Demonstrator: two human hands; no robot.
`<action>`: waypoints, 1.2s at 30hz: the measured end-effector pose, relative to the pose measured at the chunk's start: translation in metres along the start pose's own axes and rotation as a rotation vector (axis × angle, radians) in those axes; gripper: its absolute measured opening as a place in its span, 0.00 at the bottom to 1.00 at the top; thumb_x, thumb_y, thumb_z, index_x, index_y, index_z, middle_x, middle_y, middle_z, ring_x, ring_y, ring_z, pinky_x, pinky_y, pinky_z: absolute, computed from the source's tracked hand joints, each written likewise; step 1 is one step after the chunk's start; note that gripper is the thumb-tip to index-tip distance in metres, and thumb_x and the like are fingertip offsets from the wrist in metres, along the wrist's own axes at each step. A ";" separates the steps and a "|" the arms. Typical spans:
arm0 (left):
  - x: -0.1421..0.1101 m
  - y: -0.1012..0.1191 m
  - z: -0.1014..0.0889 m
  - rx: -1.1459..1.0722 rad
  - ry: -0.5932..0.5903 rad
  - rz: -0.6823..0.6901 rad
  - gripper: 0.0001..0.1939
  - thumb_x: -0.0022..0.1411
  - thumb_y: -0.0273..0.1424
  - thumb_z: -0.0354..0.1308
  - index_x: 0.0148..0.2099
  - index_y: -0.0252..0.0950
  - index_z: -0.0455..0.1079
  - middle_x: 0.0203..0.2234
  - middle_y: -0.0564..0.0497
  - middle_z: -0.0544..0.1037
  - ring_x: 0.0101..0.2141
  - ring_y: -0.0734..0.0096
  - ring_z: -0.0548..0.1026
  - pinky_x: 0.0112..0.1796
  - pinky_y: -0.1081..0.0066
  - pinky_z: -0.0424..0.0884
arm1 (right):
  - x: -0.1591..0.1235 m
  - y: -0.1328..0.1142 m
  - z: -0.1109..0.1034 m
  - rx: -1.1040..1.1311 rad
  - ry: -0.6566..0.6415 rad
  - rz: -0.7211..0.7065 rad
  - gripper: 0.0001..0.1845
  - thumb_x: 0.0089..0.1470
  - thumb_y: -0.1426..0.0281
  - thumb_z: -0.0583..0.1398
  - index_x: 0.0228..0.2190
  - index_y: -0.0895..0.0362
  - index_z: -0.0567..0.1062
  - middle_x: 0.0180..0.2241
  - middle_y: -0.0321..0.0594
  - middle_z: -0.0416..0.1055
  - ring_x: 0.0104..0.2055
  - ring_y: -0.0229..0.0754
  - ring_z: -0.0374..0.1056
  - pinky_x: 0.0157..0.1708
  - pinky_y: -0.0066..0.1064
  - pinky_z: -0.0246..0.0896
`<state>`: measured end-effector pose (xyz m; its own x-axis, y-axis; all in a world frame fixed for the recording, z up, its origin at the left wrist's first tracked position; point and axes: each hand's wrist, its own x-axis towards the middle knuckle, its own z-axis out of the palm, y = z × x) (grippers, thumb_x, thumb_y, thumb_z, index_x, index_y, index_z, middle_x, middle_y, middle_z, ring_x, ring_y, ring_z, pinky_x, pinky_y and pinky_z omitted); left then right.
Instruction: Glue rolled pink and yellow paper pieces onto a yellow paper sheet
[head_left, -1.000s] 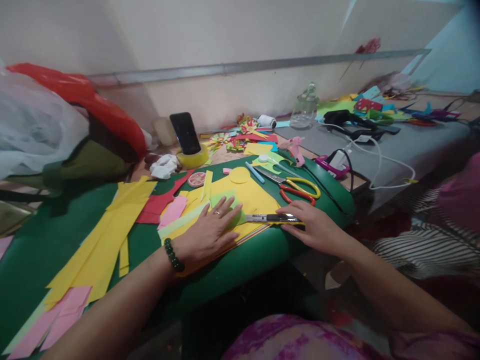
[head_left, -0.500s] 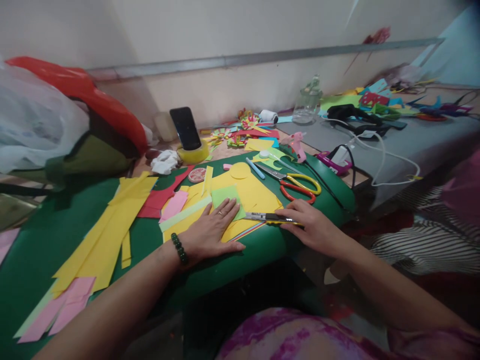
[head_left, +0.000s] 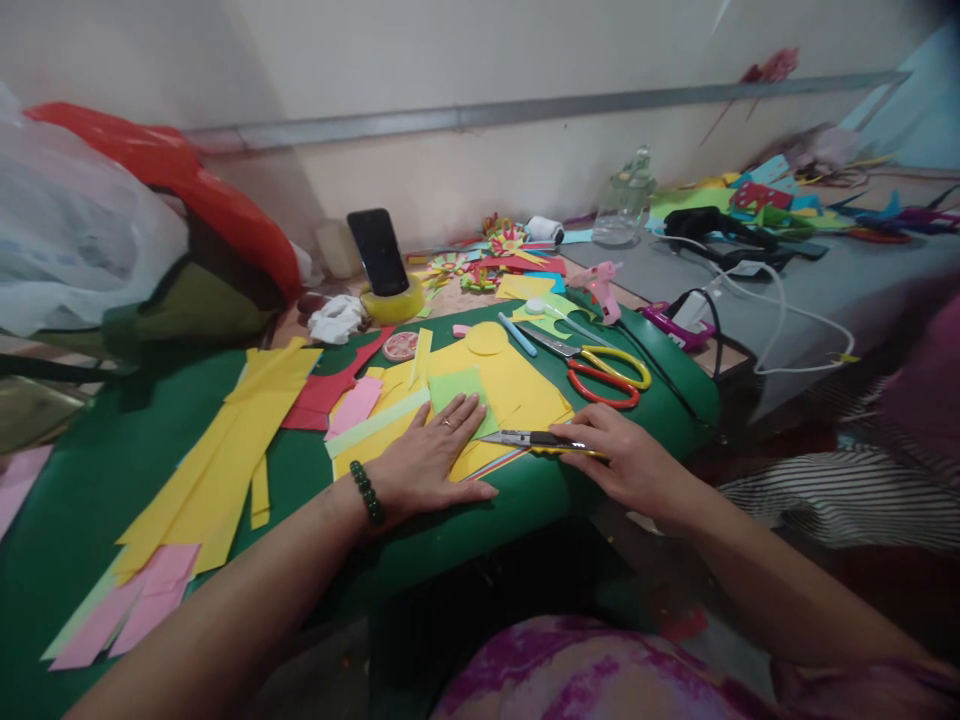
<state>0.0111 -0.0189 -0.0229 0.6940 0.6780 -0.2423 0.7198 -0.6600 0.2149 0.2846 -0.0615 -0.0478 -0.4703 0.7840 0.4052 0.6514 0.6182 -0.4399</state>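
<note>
Two bare hands over green-covered table [head_left: 544, 492]. Left hand [head_left: 431, 462], dark green beaded bracelet [head_left: 366, 492] at wrist, lies flat, fingers spread, gripping nothing; fingertips rest on light-green paper square [head_left: 456, 384]. Square sits on large yellow paper sheets [head_left: 521, 378]. Right hand [head_left: 619, 452] closed around slim utility knife with black-and-yellow handle [head_left: 529, 440], blade pointing left, tip at square's lower right corner; contact unclear. Beyond knife: metal scissors with red and yellow handles [head_left: 573, 352], light-blue slender stick [head_left: 517, 334]. Farther back: pink glue gun [head_left: 602, 290].
</note>
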 end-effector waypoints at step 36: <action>-0.009 -0.003 -0.012 0.041 -0.092 -0.129 0.63 0.47 0.67 0.51 0.71 0.32 0.34 0.69 0.39 0.34 0.68 0.47 0.36 0.62 0.45 0.36 | 0.016 -0.028 0.014 -0.185 -0.066 -0.021 0.13 0.59 0.71 0.57 0.45 0.55 0.76 0.34 0.44 0.70 0.36 0.43 0.67 0.35 0.33 0.64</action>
<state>0.0030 -0.0186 -0.0099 0.5905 0.7268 -0.3510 0.8003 -0.5833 0.1386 0.2509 -0.0656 -0.0407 -0.5189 0.7771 0.3562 0.7366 0.6179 -0.2749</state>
